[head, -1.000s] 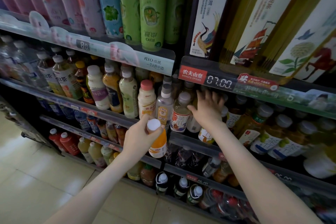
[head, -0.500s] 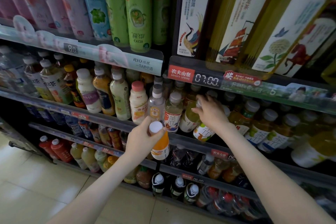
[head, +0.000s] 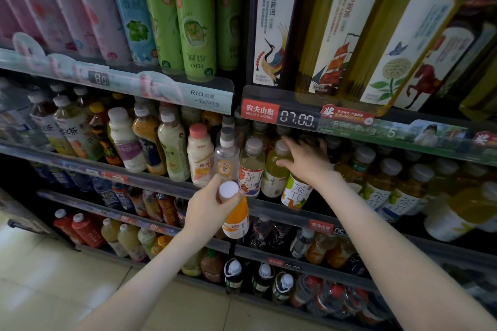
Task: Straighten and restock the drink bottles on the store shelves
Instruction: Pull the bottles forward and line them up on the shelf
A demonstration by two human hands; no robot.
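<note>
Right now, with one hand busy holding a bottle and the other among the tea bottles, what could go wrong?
1. The white-labelled tea bottle under the right hand seems to lean out at the shelf edge; it could tip off.
2. That hand crowds the yellow-green bottle beside it and might knock it.
3. The left hand grips the orange bottle, so it probably cannot catch anything.

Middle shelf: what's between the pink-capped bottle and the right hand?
Head view: three grey-capped bottles in a row, a clear bottle, a pale tea bottle, then a yellow-green bottle right beside the right hand.
</note>
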